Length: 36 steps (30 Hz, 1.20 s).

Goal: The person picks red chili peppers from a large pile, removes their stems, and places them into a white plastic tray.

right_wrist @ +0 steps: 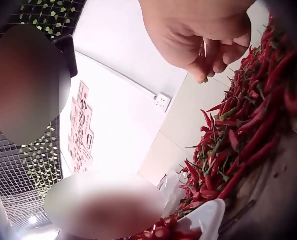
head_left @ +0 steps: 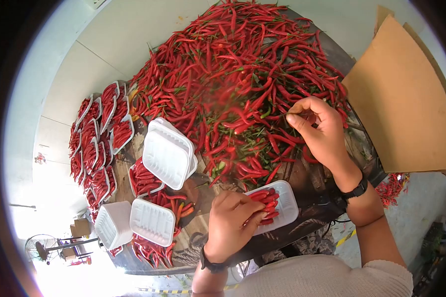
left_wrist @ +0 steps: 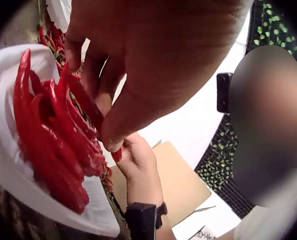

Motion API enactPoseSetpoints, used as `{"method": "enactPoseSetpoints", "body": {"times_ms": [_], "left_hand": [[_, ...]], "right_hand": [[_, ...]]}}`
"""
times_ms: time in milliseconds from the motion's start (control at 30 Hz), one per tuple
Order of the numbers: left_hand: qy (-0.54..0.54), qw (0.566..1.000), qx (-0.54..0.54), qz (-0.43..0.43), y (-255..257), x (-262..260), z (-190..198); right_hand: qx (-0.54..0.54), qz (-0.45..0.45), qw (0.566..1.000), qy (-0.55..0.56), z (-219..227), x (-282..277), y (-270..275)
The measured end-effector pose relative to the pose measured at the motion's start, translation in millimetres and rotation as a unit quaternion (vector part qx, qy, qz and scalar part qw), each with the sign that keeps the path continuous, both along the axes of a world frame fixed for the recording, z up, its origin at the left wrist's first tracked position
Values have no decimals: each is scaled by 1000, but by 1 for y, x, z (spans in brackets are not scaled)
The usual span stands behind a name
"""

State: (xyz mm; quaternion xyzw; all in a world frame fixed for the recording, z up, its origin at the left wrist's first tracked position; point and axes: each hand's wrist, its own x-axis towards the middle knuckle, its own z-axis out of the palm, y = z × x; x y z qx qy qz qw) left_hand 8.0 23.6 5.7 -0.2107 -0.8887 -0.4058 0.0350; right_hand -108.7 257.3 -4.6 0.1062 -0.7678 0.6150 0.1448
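My left hand [head_left: 233, 220] is over the near white tray [head_left: 288, 218], pinching a red chili pepper [left_wrist: 86, 102] between thumb and fingers. Several red chilies [left_wrist: 48, 135] lie side by side in that tray, all pointing roughly the same way. To the right, my right hand [head_left: 322, 131] is raised over the edge of the big chili heap [head_left: 223, 64]. Its thumb and forefinger meet around a small greenish stem-like bit [right_wrist: 205, 80], most of it hidden by the fingertips.
Filled chili trays [head_left: 121, 132] are stacked at the left. Empty white trays [head_left: 166, 156] stand in piles left of my left hand, with loose chilies [head_left: 153, 250] nearby. A cardboard sheet [head_left: 406, 99] rises on the right. Green stems [head_left: 238, 143] litter the heap's near edge.
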Motion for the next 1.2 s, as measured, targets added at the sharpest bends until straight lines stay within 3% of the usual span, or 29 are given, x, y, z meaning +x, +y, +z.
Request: {"method": "enactPoseSetpoints", "body": {"times_ms": [67,333,433,500,667,833,1100,1200], "left_hand": [[46,998,-43,1,3,1,-3],[46,997,-58,26,0,0,-3],[40,997,-60,29,0,0,-5],[35,997,-61,36,-1,-1,-4],[19,998,-47,45,0,-1,1],[25,998,-28,56,-1,-1,1],[37,997,-12,71,0,-2,4],[47,996,-4,76,-1,-1,3]], "right_hand": [[-42,-20,999,-26,3,-3,6],[-10,-129,991,41,-11,-22,24],[85,-181,977,79,-8,-23,24],[269,-192,923,196,-9,-25,23],[300,-87,936,163,-12,-20,13],[346,-6,919,189,-16,-18,6],[359,-18,920,156,-11,-14,5],[295,-44,930,215,-2,-14,2]]}}
